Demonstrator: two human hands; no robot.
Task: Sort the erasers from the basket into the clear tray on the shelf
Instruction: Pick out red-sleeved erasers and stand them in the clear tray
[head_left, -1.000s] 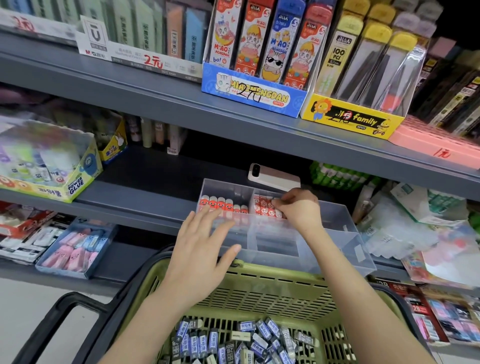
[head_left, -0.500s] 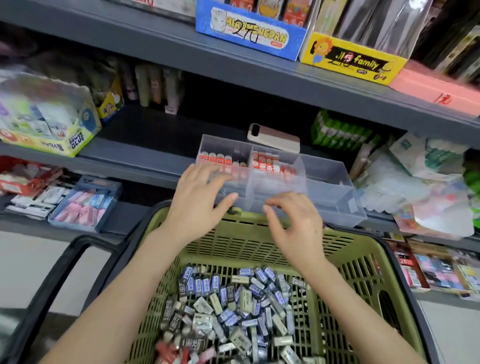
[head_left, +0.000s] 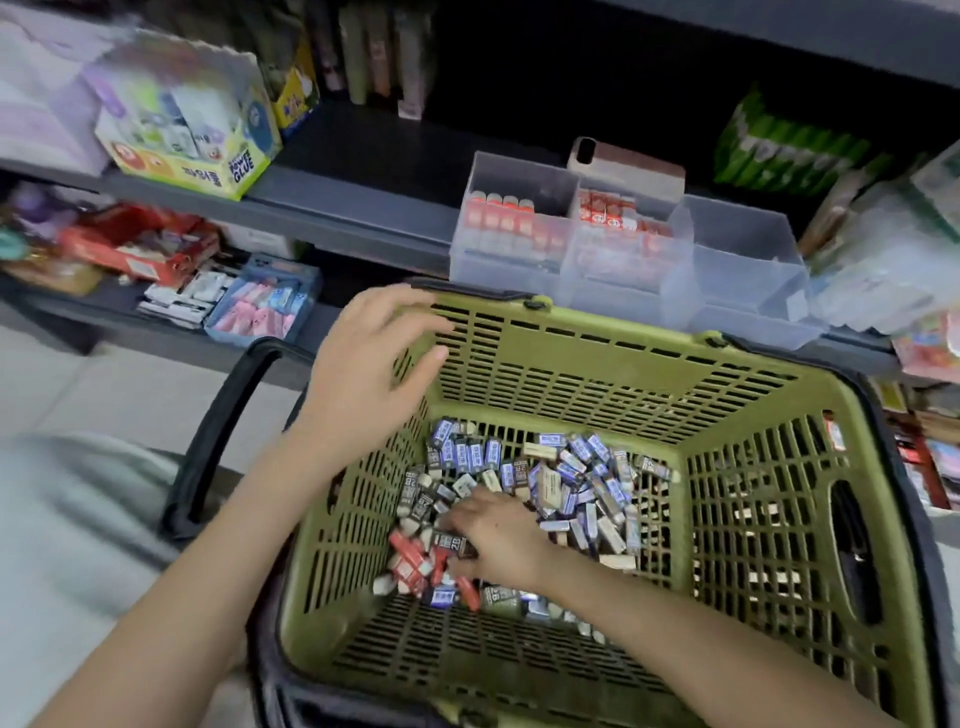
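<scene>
A green plastic basket (head_left: 623, 338) holds a heap of several erasers (head_left: 582, 483) in blue, black and white sleeves, with a few red erasers (head_left: 410, 558) at its near left. My right hand (head_left: 498, 535) is down in the basket, fingers lying on the heap beside the red ones. My left hand (head_left: 369, 364) hovers with spread fingers over the basket's far left corner and holds nothing. The clear tray (head_left: 743, 270) stands on the shelf behind the basket. Rows of red erasers (head_left: 498, 218) fill its left and middle compartments; the right compartment looks bare.
A phone (head_left: 623, 161) lies on the shelf behind the tray. A yellow glue box (head_left: 192, 140) stands at the left. On the lower shelf sits a blue tray of pink erasers (head_left: 265, 306). The basket's black handle (head_left: 218, 415) hangs at its left side. Green packs and plastic bags crowd the right.
My right hand came back from the tray and dropped into the basket onto the erasers. My left hand left the tray's front and now hovers over the basket rim. The view tilted down.
</scene>
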